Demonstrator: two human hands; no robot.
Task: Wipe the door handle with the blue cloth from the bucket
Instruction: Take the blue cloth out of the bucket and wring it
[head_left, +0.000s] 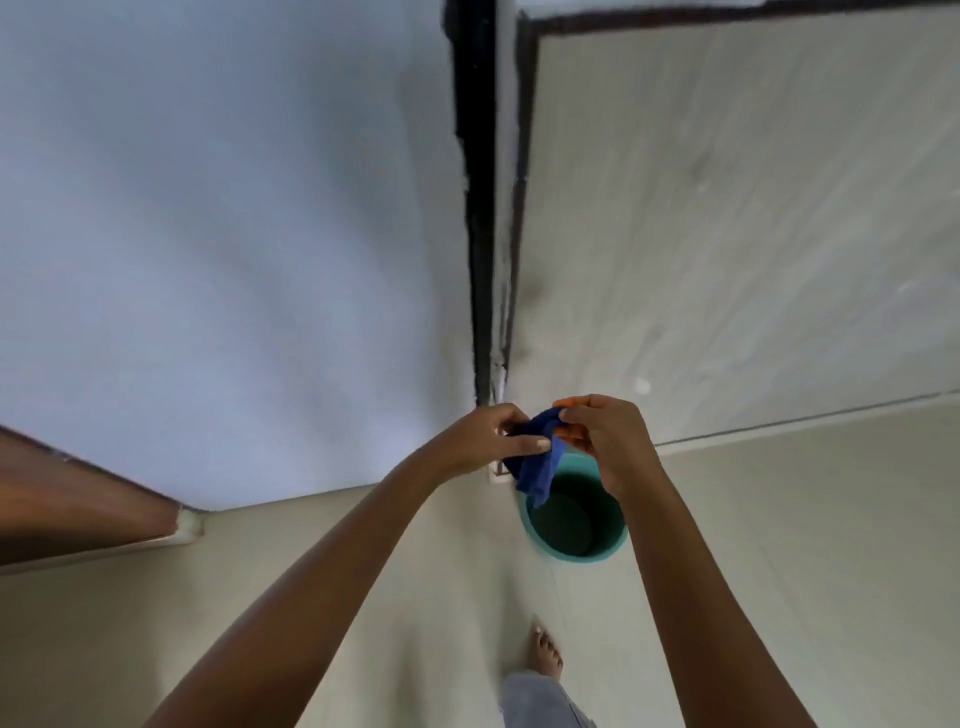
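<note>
**Both hands on blue cloth, over the bucket**

Blue cloth (537, 460) — soft, nappy fabric, dark blue, bunched at the top and hanging in a limp fold. Left hand (480, 441) pinches its upper left part, thumb laid flat across the front. Right hand (605, 441) closed on the upper right part, fingertips curled in. The hands are close together, the cloth between them, both clamped on it. An orange scrap (569, 402) shows at the right hand's fingers, touching the blue cloth; cannot tell if it is a second cloth or part of the same one.

Bucket (613, 545) — round, smooth teal plastic, darker green inside, stands on the floor (363, 597) near the corner where two walls meet. Cloth's lower tip hangs over the bucket's far-left rim; whether it touches the rim cannot be told. The right wrist crosses the rim's right side in view.

Floor pale, smooth, matte. Left wall (208, 234) plain bluish white. Right wall (753, 208) off-white with faint grey streaks — a black painted strip (480, 208) runs down the corner. Brown wooden door edge (78, 504) at the lower left, well apart from the hands; its handle is not in view. A bare foot (545, 652) and a grey trouser leg (540, 701) at the floor's near edge.
</note>
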